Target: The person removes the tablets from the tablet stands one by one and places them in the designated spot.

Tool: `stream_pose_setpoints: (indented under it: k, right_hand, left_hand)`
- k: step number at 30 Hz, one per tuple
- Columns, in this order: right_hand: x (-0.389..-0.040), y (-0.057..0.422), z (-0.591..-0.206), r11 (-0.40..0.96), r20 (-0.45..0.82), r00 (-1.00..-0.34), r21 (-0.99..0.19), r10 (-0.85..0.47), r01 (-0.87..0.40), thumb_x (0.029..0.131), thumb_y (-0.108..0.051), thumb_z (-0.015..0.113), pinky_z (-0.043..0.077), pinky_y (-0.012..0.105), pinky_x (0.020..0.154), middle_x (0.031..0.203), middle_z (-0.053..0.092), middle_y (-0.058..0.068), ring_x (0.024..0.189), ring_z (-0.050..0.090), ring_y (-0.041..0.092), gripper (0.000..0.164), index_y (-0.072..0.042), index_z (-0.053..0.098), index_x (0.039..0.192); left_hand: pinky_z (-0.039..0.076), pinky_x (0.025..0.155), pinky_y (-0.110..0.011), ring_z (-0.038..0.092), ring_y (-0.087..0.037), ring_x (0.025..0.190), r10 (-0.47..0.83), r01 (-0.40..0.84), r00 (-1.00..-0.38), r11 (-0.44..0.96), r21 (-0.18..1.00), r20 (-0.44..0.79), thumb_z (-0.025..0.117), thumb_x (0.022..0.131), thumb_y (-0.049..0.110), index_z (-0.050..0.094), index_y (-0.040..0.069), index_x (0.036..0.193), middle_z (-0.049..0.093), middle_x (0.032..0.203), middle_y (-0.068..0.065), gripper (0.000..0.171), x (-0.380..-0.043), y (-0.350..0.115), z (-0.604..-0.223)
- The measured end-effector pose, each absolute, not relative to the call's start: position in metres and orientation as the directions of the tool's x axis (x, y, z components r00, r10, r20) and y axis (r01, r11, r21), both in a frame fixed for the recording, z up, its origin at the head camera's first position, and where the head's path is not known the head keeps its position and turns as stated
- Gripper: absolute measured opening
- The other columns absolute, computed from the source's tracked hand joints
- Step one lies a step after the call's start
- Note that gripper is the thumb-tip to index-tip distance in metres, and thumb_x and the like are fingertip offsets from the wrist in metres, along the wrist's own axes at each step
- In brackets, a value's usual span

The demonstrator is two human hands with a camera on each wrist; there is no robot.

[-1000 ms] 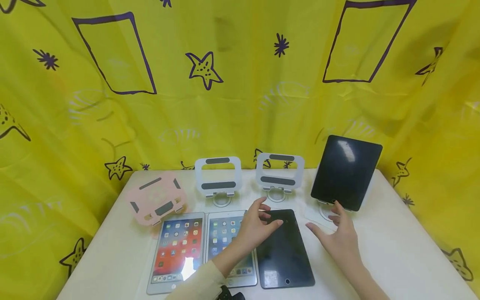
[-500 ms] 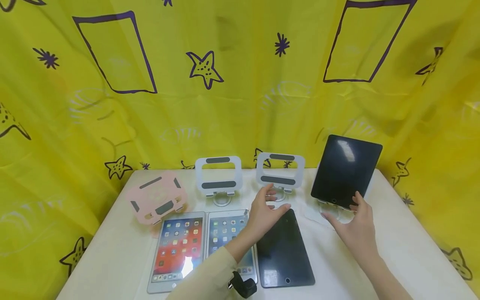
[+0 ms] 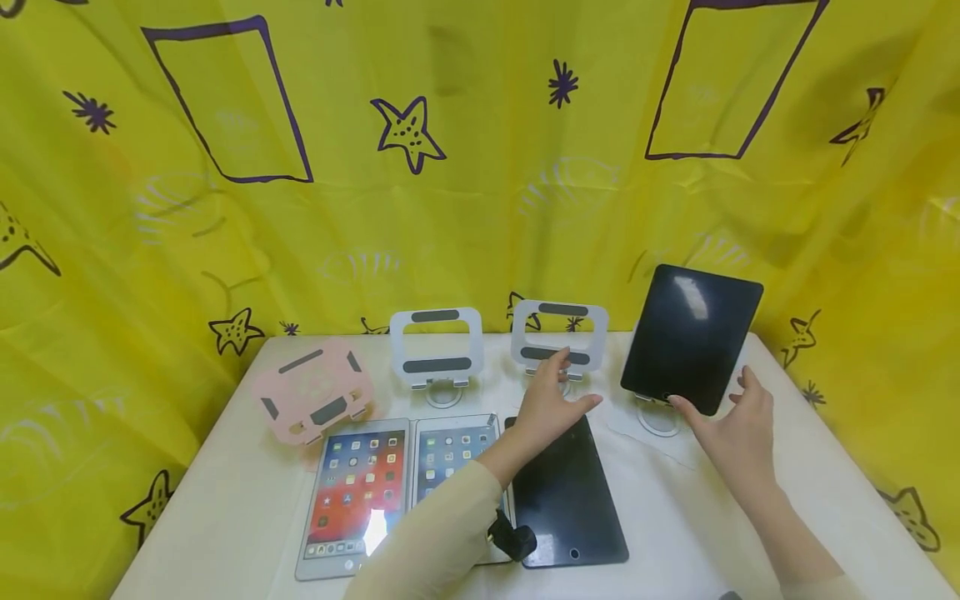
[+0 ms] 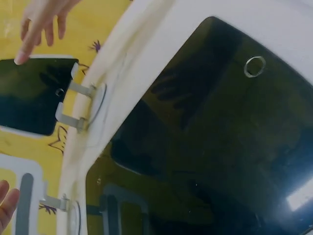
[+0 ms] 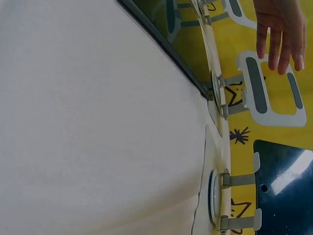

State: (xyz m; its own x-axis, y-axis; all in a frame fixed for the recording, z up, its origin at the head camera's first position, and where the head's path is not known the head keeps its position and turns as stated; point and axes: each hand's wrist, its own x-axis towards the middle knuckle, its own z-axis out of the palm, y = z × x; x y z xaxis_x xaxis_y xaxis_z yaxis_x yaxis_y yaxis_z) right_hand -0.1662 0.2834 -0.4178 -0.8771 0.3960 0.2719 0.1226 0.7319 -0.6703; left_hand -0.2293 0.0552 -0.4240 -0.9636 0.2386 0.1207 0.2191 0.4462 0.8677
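My right hand [image 3: 738,429] is at the lower right corner of a black tablet [image 3: 693,333] that leans on a small stand at the far right. In the head view its thumb overlaps the tablet's bottom edge, and the other fingers are spread beside the right edge. My left hand [image 3: 553,408] hovers over the top of a second black tablet [image 3: 570,500] lying flat on the table. Its fingertips overlap the lower bar of a white-framed tablet stand [image 3: 561,333], thumb apart and nothing held. The right wrist view shows these left fingers [image 5: 281,44] hanging before that stand.
Left of the flat black tablet lie two white tablets with lit screens, one [image 3: 356,492] showing red, the other [image 3: 453,450] blue. Behind them stand another white stand [image 3: 480,342] and a pink stand [image 3: 311,392]. A yellow curtain [image 3: 480,217] hangs behind the table [image 3: 202,500].
My right hand has moved right, from below the leaning tablet to its lower right corner. My left hand has moved up and right toward the white stand. The tablets have not moved.
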Motion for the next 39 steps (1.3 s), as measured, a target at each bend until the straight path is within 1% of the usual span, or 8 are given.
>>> stream_pose_setpoints:
  k: [9,14,18,22,26,30,35,39]
  right_hand:
    - [-0.182,0.294,-0.412,0.728,0.216,-0.887,-0.663,0.408,0.174,0.082,-0.047,0.069,0.041,0.06,0.093,0.139,0.024,0.036,0.113,0.037,0.048,0.103,0.007,0.009,0.147]
    - [-0.192,0.301,-0.416,0.667,0.129,-0.888,-0.709,0.442,0.23,0.085,-0.051,0.062,0.041,0.056,0.092,0.137,0.024,0.036,0.116,0.034,0.046,0.102,0.007,0.005,0.147]
    - [-0.201,0.307,-0.416,0.635,0.094,-0.88,-0.728,0.465,0.258,0.086,-0.053,0.06,0.039,0.055,0.091,0.135,0.024,0.037,0.121,0.03,0.046,0.1,0.009,0.01,0.146]
    - [-0.207,0.312,-0.414,0.592,0.047,-0.875,-0.754,0.482,0.285,0.086,-0.054,0.058,0.039,0.055,0.092,0.137,0.02,0.036,0.123,0.029,0.046,0.098,0.004,0.009,0.148]
    - [-0.212,0.313,-0.411,0.571,0.061,-0.866,-0.775,0.496,0.272,0.087,-0.053,0.058,0.043,0.04,0.079,0.136,0.022,0.032,0.12,0.033,0.042,0.094,-0.003,0.01,0.15]
    - [-0.214,0.313,-0.408,0.586,0.115,-0.87,-0.78,0.48,0.221,0.087,-0.048,0.06,0.037,0.026,0.067,0.132,0.026,0.029,0.112,0.035,0.037,0.087,-0.008,0.016,0.15]
    - [-0.213,0.315,-0.406,0.596,0.101,-0.886,-0.773,0.452,0.216,0.089,-0.044,0.061,0.035,0.018,0.058,0.122,0.029,0.026,0.099,0.036,0.031,0.084,-0.01,0.015,0.151]
    - [-0.214,0.316,-0.405,0.561,0.061,-0.892,-0.796,0.447,0.227,0.089,-0.043,0.06,0.036,0.013,0.056,0.121,0.03,0.025,0.095,0.036,0.026,0.084,-0.011,0.013,0.151]
  left_hand:
    - [0.049,0.093,-0.031,0.054,-0.016,0.115,0.28,0.21,-0.958,0.512,0.833,0.07,0.074,0.08,0.036,0.035,0.019,0.145,0.05,0.133,-0.003,0.078,-0.244,0.075,-0.429]
    - [0.048,0.094,-0.029,0.054,-0.016,0.118,0.321,0.23,-0.944,0.491,0.84,0.071,0.072,0.083,0.035,0.033,0.016,0.145,0.05,0.134,-0.004,0.075,-0.247,0.087,-0.429]
    - [0.048,0.093,-0.028,0.055,-0.016,0.117,0.313,0.233,-0.946,0.493,0.838,0.079,0.071,0.083,0.036,0.035,0.013,0.145,0.05,0.132,-0.005,0.074,-0.252,0.1,-0.422]
    - [0.048,0.093,-0.027,0.055,-0.017,0.118,0.313,0.201,-0.948,0.476,0.856,0.048,0.07,0.084,0.035,0.035,0.012,0.145,0.048,0.133,-0.006,0.074,-0.257,0.112,-0.411]
    - [0.048,0.094,-0.027,0.054,-0.018,0.119,0.317,0.114,-0.948,0.439,0.891,-0.035,0.07,0.086,0.032,0.037,0.012,0.144,0.049,0.132,-0.007,0.07,-0.262,0.12,-0.402]
    - [0.047,0.096,-0.03,0.053,-0.021,0.121,0.325,0.038,-0.941,0.373,0.927,-0.092,0.071,0.085,0.028,0.038,0.011,0.144,0.051,0.134,-0.009,0.069,-0.266,0.125,-0.399]
    - [0.044,0.1,-0.031,0.048,-0.022,0.127,0.372,0.006,-0.922,0.297,0.955,-0.11,0.071,0.084,0.027,0.036,0.011,0.146,0.046,0.141,-0.008,0.072,-0.267,0.132,-0.402]
    - [0.04,0.104,-0.031,0.046,-0.022,0.128,0.389,0.0,-0.914,0.288,0.958,-0.117,0.068,0.087,0.027,0.033,0.01,0.147,0.04,0.145,-0.009,0.072,-0.268,0.135,-0.404]
